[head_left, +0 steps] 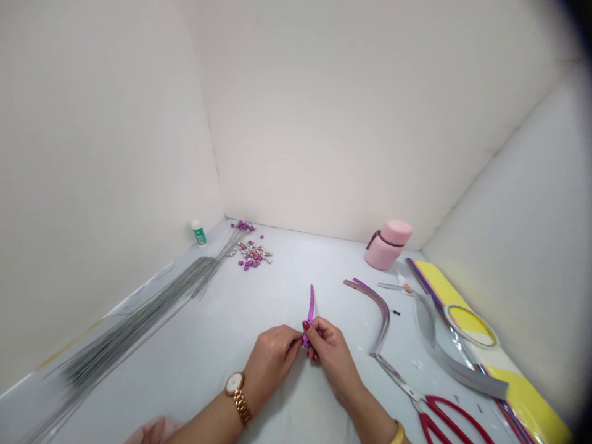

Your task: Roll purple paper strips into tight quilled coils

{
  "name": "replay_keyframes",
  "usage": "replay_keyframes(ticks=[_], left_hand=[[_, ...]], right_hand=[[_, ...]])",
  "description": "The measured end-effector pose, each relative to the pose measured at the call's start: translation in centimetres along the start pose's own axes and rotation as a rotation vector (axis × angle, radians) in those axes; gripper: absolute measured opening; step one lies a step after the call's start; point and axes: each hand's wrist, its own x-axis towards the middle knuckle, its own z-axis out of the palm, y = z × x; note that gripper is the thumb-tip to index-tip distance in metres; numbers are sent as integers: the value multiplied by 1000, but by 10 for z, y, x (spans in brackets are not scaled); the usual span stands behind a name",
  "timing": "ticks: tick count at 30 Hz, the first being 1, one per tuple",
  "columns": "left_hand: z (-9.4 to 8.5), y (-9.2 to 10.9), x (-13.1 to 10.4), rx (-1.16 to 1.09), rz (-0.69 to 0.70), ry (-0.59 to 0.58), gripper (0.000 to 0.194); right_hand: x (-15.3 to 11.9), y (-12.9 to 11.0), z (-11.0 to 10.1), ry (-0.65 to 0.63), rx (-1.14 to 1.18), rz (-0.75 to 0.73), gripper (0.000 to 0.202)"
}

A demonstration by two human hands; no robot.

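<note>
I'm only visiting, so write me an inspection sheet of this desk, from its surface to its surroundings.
Surface: white table, small scraps near the scissors.
Job's things: purple strip, its near end at the fingertips.
Clutter: stars piled loosely; wires bundled at left; flask upright at far right; tube at far left.
Hands: left hand and right hand pinch the strip.
Cables: nothing seen.
Surroundings: pale walls.

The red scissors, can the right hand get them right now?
Probably yes: the scissors lie to the right of the right hand, and the space between looks free. But that hand is pinching a purple strip, so it would likely have to let go first.
</note>
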Motion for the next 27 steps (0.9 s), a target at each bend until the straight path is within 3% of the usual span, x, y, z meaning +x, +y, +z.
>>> replay_keyframes(ticks=[3,11,16,27], left_hand=[[0,4,-1,-11,-13,17,17],[8,1,3,-314,-216,-5,16],[8,0,8,-418,-247,-91,22],[1,8,2,-212,-144,-18,23]], right_hand=[[-1,-2,1,2,-3,-27,30],[-2,-1,4,7,27,-23,29],[-1,-1,1,48,14,-31,30],[-3,-4,2,24,15,-34,27]])
